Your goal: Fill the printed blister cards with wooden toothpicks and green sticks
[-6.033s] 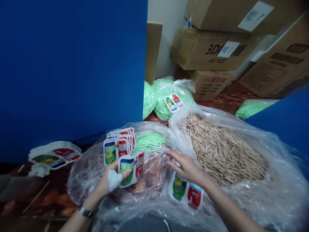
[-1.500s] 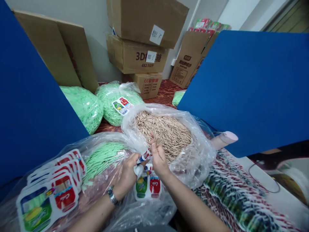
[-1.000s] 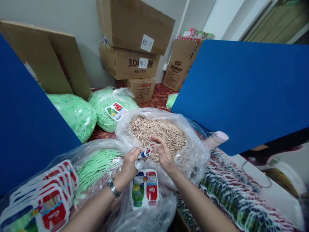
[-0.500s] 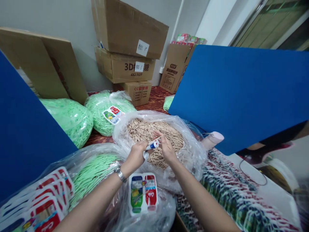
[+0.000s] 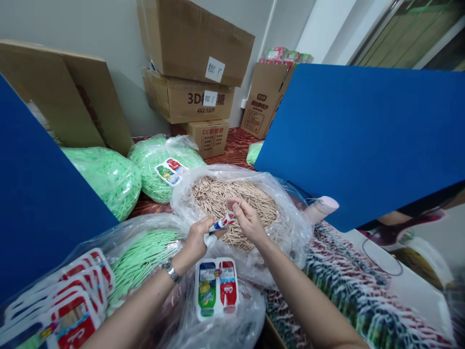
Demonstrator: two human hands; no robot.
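My left hand [image 5: 198,238] grips a small printed packet [image 5: 224,221] in blue, white and red, tilted up to the right. My right hand [image 5: 249,218] is closed at the fingertips just right of the packet's upper end; what it pinches is too small to make out. Both hands are over an open clear bag of tan sticks [image 5: 250,194]. Below them a Cola-and-green double-bottle package [image 5: 217,289] lies on clear plastic. Light green sticks [image 5: 145,257] fill another bag beside my left forearm.
Similar packages [image 5: 78,300] are piled at the lower left. Green-filled bags [image 5: 105,177] and stacked cartons [image 5: 198,99] stand behind. Blue panels [image 5: 363,140] flank both sides. Rows of small packets [image 5: 348,286] lie at the right, near a pink cylinder [image 5: 321,208].
My left hand has moved down and left with the packet. The fingers of my right hand have drawn together and shifted slightly up and left.
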